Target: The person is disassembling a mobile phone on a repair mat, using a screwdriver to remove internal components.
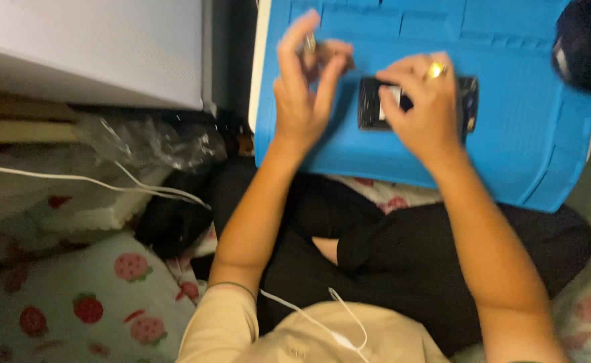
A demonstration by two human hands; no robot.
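Right hand (424, 111) pressed on dark device (376, 104), blue mat (510, 134); left hand (305, 84) beside it, pinching small part (311, 44)

Motion blur and cropped edges obscure much of the scene.

The whole view is smeared by motion blur. A small metallic item (310, 43) pinched in the left hand (302, 94) is too small and blurred to be identified. The dark flat device (376, 107) is largely covered by the right hand (423, 107), so its make-up cannot be told. The blue mat (510, 134) is cut off by the top edge, and a dark rounded object (587, 40) at the upper right corner is blurred and cropped. The right forearm is cut off at the bottom edge.
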